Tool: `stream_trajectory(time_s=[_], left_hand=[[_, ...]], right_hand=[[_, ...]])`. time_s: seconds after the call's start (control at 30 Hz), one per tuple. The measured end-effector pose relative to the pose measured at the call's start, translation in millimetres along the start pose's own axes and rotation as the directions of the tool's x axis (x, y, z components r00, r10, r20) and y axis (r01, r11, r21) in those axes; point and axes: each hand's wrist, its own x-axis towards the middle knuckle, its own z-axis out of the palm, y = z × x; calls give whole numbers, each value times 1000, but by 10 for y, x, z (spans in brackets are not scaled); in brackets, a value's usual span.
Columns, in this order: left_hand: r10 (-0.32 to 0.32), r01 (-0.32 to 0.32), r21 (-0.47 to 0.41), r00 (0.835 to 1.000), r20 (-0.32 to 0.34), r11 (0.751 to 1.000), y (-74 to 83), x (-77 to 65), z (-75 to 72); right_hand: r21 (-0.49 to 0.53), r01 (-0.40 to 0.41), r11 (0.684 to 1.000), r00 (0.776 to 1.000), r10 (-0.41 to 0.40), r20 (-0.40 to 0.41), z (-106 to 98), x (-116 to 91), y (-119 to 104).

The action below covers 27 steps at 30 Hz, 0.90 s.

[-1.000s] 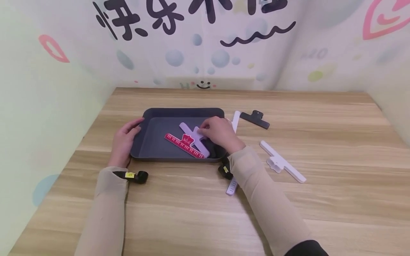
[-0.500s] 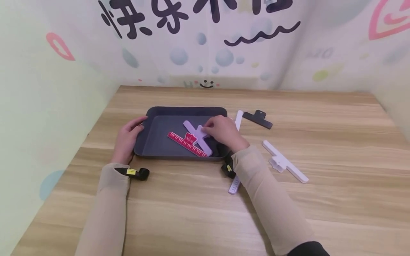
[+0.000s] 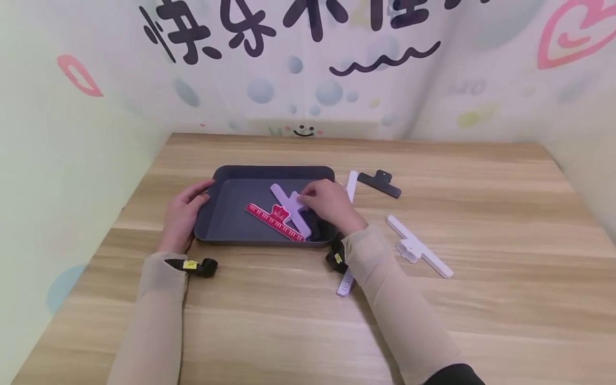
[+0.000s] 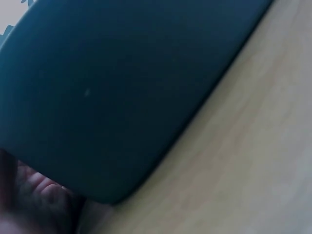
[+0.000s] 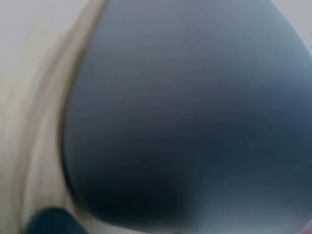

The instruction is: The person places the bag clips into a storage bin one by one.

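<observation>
A dark grey rectangular tray point(image 3: 250, 243) stands on the wooden table, its wall filling much of both wrist views. At its left rim my left hand point(image 3: 182, 216) holds the side, with index finger and thumb at the edge. My right hand point(image 3: 332, 202) reaches over the right part of the tray and pinches the handle of a light purple clip point(image 3: 291, 206). Beside that clip in the tray lies a red clip point(image 3: 275, 220) with a white piano-key pattern. A black clip point(image 3: 313, 224) is partly hidden under the right hand.
Right of the tray lie a black clip point(image 3: 379, 183) and a white clip point(image 3: 418, 247). Another white clip point(image 3: 352, 186) is partly hidden behind the right hand. The end of a pale purple clip point(image 3: 344, 283) shows beside the right sleeve. A printed wall covering point(image 3: 308, 96) rises behind the table.
The head view shifts a little and back. Both hands, the tray and the clips keep practically the same places relative to one another.
</observation>
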Motion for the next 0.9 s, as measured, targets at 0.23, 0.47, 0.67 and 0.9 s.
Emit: stream_trajectory(time_s=[0.23,0.47,0.67,0.9], left_hand=[[-9,8,46,1000,6,999,-11,7,34],[-27,28,-24,999,16,999,24,26,28],[-19,19,-24,1000,17,1000,58,-25,26],[-70,71,-81,997,18,994,78,-45,79]], right_hand=[[-16,23,1000,1000,-23,-20,28,-48,45],[-39,6,999,1000,-5,24,-20,-1,-5],[-79,15,997,997,-9,71,-61,13,-29],[-39,25,999,996,-22,89,-106,-12,39]])
